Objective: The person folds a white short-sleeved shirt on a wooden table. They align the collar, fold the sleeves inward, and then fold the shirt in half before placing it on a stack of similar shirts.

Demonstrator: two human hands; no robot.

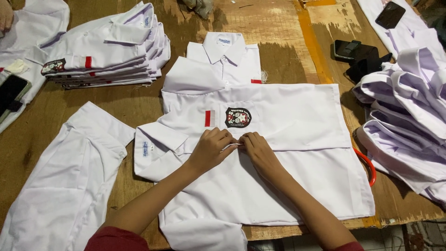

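Note:
A white short-sleeved shirt [297, 121] lies spread sideways on the wooden table [283, 60], collar to the left. It carries a red-and-white patch and a black emblem badge [238, 117] on its chest pocket. My left hand [211, 148] and my right hand [258, 149] meet at the shirt's front placket just below the badge. Both pinch the fabric edge there, fingers closed, nearly touching each other.
A folded white shirt [218, 65] lies behind the spread one. A stack of folded shirts [111, 51] sits at back left, a loose shirt [69, 181] at front left, a heap of shirts [409, 111] at right. Phones [346, 49] and red-handled scissors [369, 167] lie nearby.

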